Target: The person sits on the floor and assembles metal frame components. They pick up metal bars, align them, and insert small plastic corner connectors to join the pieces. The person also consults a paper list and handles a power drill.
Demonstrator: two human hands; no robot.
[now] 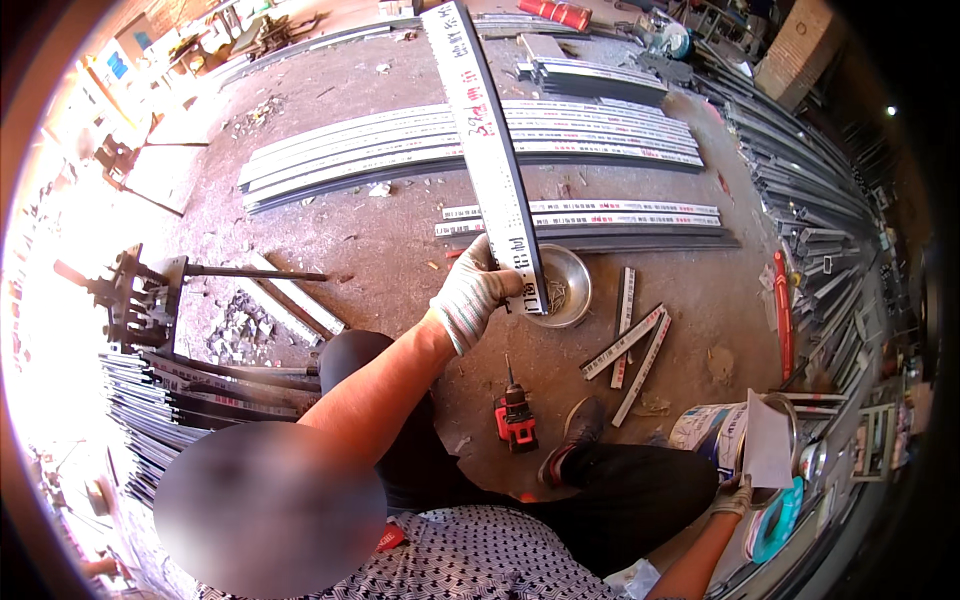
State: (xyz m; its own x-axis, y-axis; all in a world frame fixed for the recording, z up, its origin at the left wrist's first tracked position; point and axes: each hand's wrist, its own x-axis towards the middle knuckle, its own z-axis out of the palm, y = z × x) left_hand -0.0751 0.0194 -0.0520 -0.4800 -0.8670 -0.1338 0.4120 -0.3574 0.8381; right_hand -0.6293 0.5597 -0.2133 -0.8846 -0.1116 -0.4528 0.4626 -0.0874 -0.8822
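My left hand (475,295), in a pale knitted work glove, is closed round the near end of a long metal profile (485,130). Dark edges and a white printed film show on the profile, which slants up and away from me. Behind its lower end, a steel bowl (575,292) of small metal fasteners stands on the floor, partly hidden. Low at the right, my gloved right hand (735,497) grips the lower edge of a white sheet (768,445). This sheet stands in front of a tin bucket (705,430).
A red and black cordless drill (515,420) lies between my legs. Three short profile pieces (628,320) lie crossed to its right. Farther off are stacked long profiles (380,145). A red level-like bar (782,315) and piled profiles (810,200) line the right; a metal clamping stand (140,300) is left.
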